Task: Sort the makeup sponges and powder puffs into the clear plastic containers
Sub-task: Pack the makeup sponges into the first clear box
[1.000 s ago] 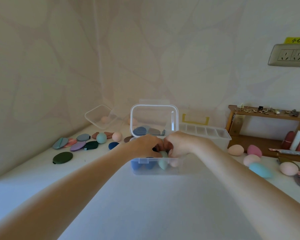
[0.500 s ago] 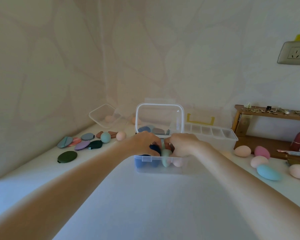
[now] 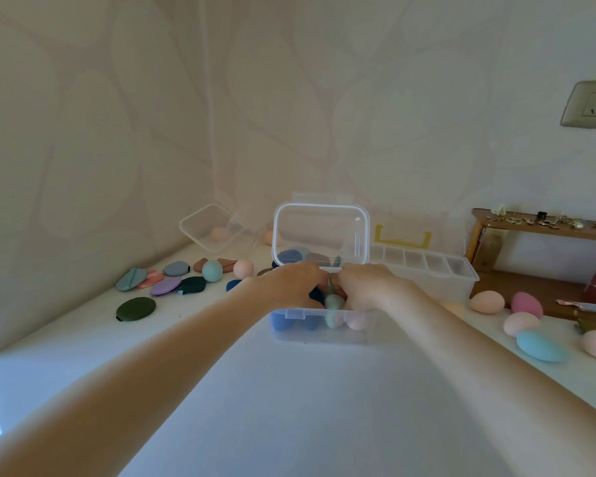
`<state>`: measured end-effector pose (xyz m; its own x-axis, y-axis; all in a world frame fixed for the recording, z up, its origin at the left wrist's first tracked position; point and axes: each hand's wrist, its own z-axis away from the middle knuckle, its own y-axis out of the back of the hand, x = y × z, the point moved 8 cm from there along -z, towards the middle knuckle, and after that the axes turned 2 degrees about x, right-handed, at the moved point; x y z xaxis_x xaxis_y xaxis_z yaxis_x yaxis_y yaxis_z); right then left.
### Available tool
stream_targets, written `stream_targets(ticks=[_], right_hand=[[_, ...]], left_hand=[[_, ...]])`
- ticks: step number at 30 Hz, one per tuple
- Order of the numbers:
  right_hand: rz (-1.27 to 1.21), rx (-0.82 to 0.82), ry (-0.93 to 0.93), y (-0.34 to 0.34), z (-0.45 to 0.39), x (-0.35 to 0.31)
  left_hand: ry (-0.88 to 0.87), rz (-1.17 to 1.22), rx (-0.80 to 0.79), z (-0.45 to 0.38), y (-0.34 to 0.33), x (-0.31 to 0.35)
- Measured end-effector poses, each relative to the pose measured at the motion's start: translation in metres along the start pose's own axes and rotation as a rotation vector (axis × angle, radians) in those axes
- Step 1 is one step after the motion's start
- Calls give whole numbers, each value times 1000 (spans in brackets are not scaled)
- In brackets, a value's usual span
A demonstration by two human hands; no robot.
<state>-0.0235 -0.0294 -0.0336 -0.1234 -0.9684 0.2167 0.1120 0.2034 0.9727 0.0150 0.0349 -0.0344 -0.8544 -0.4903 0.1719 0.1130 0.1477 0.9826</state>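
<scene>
A clear plastic box (image 3: 324, 330) stands mid-table with its lid (image 3: 320, 232) upright behind it. Blue, mint and pink sponges fill it. Both my hands are inside it, side by side, fingers bent down onto the sponges. My left hand (image 3: 295, 284) covers a dark blue sponge (image 3: 316, 297). My right hand (image 3: 367, 285) is beside a mint sponge (image 3: 333, 302). Whether either hand grips a sponge is hidden. Flat powder puffs (image 3: 166, 282) and a dark green puff (image 3: 135, 308) lie at left. Egg-shaped sponges (image 3: 523, 320) lie at right.
A second clear container (image 3: 209, 225) leans in the back left corner with a pink sponge inside. A long divided organiser (image 3: 427, 263) with a yellow handle sits behind right. A wooden shelf (image 3: 544, 256) with cosmetics stands far right. Walls close in behind and left.
Both hands stay in the box, shifting slightly among the sponges. The camera has turned a little left, so everything sits further right in view.
</scene>
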Motion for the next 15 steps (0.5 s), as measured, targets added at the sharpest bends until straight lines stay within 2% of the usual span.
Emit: stream_targets(ticks=[4,7,9,12,13,15], right_hand=[[-119,-49,-1,2,2,2],[-233,-129,9,8,5,4],[-369,-122,11,17,10,11],[-596,93,-21,39,21,39],[-587,175,-53,43,26,53],[-390,270,-166,42,35,83]], left_hand=[[-84,38,111,1,18,12],[-95,77,135,0,21,18],[-107,103,137,-2,20,20],[-118,116,123,-6,16,24],[-120,119,122,-8,14,27],[-125,131,130,-12,10,32]])
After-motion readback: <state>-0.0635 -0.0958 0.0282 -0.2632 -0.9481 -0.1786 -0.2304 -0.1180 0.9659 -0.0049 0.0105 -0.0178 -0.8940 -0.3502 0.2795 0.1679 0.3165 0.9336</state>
